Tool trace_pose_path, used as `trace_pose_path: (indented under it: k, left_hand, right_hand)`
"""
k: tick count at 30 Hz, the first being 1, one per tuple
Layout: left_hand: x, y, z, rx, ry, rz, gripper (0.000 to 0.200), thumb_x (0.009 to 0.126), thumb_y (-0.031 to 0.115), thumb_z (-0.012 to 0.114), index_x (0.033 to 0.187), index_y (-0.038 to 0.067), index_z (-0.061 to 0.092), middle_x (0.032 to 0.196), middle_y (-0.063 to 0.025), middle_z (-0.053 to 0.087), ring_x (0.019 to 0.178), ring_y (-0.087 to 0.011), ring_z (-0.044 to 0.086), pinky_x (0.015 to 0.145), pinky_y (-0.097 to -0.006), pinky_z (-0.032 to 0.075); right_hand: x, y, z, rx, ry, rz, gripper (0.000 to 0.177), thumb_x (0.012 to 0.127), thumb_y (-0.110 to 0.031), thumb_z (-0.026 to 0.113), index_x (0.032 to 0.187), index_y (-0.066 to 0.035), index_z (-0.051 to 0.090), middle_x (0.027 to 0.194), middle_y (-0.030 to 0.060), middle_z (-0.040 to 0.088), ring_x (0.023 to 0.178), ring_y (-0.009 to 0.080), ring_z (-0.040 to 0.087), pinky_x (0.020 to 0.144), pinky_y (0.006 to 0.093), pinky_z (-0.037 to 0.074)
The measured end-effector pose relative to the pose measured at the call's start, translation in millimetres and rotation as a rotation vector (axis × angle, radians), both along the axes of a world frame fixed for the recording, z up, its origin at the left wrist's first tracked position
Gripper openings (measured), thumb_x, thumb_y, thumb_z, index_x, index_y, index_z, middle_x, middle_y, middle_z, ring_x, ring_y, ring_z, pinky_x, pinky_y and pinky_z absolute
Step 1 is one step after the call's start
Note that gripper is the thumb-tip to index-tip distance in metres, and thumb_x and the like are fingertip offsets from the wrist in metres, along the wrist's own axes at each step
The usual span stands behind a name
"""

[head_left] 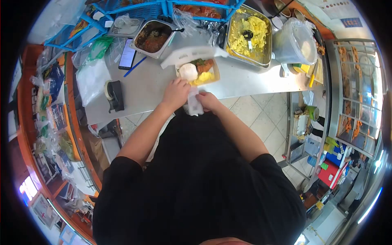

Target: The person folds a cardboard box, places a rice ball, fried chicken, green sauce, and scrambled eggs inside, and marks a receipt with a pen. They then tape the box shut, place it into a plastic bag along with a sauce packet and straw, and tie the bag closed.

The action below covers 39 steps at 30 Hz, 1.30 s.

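A paper takeaway box (212, 81) stands with its lid (196, 54) raised, near the counter's front edge. In it lie a white mound of rice (188, 72), yellow scrambled egg (206, 76), and browned pieces (205, 65) with some greens. My left hand (176, 93) is at the box's near left corner, its fingers curled; what they grip, if anything, is hidden. Just in front of the box, my right hand (209, 101) pinches a small whitish plastic bag (195, 103) that hangs past the counter edge. The bag's upper end is close to my left fingertips.
On the steel counter (249, 81) stand a pan of scrambled egg (256, 34), a pan of dark red sauce (153, 37) and a clear tub (295, 41). A phone (127, 54), a blue pen (135, 67) and a tape dispenser (115, 95) lie left. Blue crates (149, 10) line the back.
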State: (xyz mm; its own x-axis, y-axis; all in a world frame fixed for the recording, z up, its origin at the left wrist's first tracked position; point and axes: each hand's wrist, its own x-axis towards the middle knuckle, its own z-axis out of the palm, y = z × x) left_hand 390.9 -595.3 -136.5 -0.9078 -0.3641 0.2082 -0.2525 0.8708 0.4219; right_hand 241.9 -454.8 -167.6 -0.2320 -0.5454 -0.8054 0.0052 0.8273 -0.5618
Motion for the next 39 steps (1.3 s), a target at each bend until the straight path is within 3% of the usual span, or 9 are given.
trace_pose_path:
  k: [4, 12, 17, 23, 24, 28, 30, 34, 39]
  left_hand:
    - [6.6, 6.1, 1.0, -0.186, -0.011, 0.02, 0.019, 0.083, 0.013, 0.062, 0.099, 0.007, 0.07, 0.117, -0.0127, 0.062, 0.123, -0.0315, 0.053, 0.104, -0.0484, 0.043]
    - [94.3, 60.5, -1.2, 0.001, -0.195, 0.424, 0.059, 0.079, 0.007, 0.067, 0.137, 0.01, 0.055, 0.139, -0.0167, 0.047, 0.132, -0.0385, 0.047, 0.109, -0.0504, 0.042]
    - [157.6, 117.0, -22.5, 0.306, -0.352, 0.759, 0.036, 0.084, 0.006, 0.064, 0.12, 0.008, 0.065, 0.106, -0.0148, 0.068, 0.104, -0.0332, 0.066, 0.091, -0.0466, 0.052]
    - [165.7, 202.7, -35.4, 0.525, -0.069, 1.421, 0.018, 0.091, 0.011, 0.061, 0.105, 0.004, 0.07, 0.093, -0.0164, 0.073, 0.086, -0.0346, 0.072, 0.077, -0.0408, 0.056]
    - [167.6, 218.1, -39.2, 0.558, -0.059, 1.529, 0.016, 0.092, 0.012, 0.061, 0.102, 0.004, 0.071, 0.092, -0.0162, 0.074, 0.085, -0.0346, 0.072, 0.076, -0.0398, 0.056]
    - [179.5, 258.7, -49.8, 0.66, -0.03, 1.512, 0.016, 0.092, 0.014, 0.062, 0.102, 0.004, 0.072, 0.087, -0.0166, 0.074, 0.083, -0.0336, 0.073, 0.076, -0.04, 0.057]
    - [178.1, 241.6, -39.6, 0.596, -0.132, 1.476, 0.016, 0.093, 0.014, 0.063, 0.102, 0.005, 0.072, 0.088, -0.0173, 0.073, 0.083, -0.0332, 0.073, 0.076, -0.0401, 0.056]
    - [170.7, 167.8, -24.8, 0.495, -0.03, 1.328, 0.018, 0.096, 0.016, 0.061, 0.103, 0.004, 0.071, 0.09, -0.0192, 0.073, 0.083, -0.0336, 0.073, 0.075, -0.0405, 0.056]
    - [154.8, 49.6, -14.3, 0.333, 0.121, 1.049, 0.014, 0.094, 0.013, 0.063, 0.1, 0.002, 0.069, 0.09, -0.0178, 0.07, 0.085, -0.0362, 0.07, 0.074, -0.0428, 0.054]
  right_hand:
    - [-32.6, -18.4, 118.3, 0.112, 0.777, 0.683, 0.045, 0.098, -0.046, 0.048, 0.107, -0.009, 0.072, 0.107, 0.0229, 0.072, 0.101, 0.0339, 0.071, 0.083, 0.0438, 0.057]
    - [-180.9, -211.3, 150.2, -0.806, 1.053, 0.18, 0.037, 0.096, -0.038, 0.058, 0.109, -0.005, 0.07, 0.115, 0.0256, 0.069, 0.111, 0.0434, 0.064, 0.09, 0.0537, 0.051]
    - [-218.2, -331.6, 94.1, -0.536, 1.43, 0.2, 0.061, 0.1, -0.046, 0.047, 0.152, -0.016, 0.042, 0.136, 0.0252, 0.059, 0.122, 0.0433, 0.06, 0.101, 0.0546, 0.048]
    - [-255.9, -370.0, 64.2, -0.647, 1.54, 0.164, 0.051, 0.099, -0.037, 0.05, 0.149, -0.042, 0.046, 0.148, 0.0153, 0.053, 0.138, 0.0398, 0.048, 0.117, 0.053, 0.035]
    - [-260.5, -377.7, 63.7, -0.676, 1.574, 0.078, 0.05, 0.1, -0.046, 0.047, 0.148, -0.029, 0.051, 0.147, 0.0183, 0.055, 0.136, 0.0398, 0.05, 0.116, 0.0517, 0.035]
    - [-240.7, -367.8, 102.7, -0.938, 0.947, -0.09, 0.069, 0.101, -0.058, 0.047, 0.135, 0.0, 0.06, 0.142, 0.0225, 0.058, 0.134, 0.0394, 0.052, 0.113, 0.0476, 0.04]
    - [-218.9, -357.9, 86.4, -0.779, 0.663, -0.453, 0.036, 0.095, -0.024, 0.068, 0.125, -0.003, 0.067, 0.125, 0.0169, 0.069, 0.116, 0.033, 0.065, 0.101, 0.0435, 0.05]
    - [-142.8, -256.9, 156.2, -0.906, -0.272, -0.732, 0.035, 0.094, -0.005, 0.063, 0.125, -0.012, 0.05, 0.113, 0.0115, 0.065, 0.098, 0.0226, 0.067, 0.079, 0.0355, 0.054]
    - [-115.2, -112.9, 185.1, -0.732, -0.518, -0.37, 0.044, 0.094, -0.005, 0.059, 0.134, -0.013, 0.042, 0.111, 0.0096, 0.063, 0.094, 0.0238, 0.068, 0.077, 0.0385, 0.057]
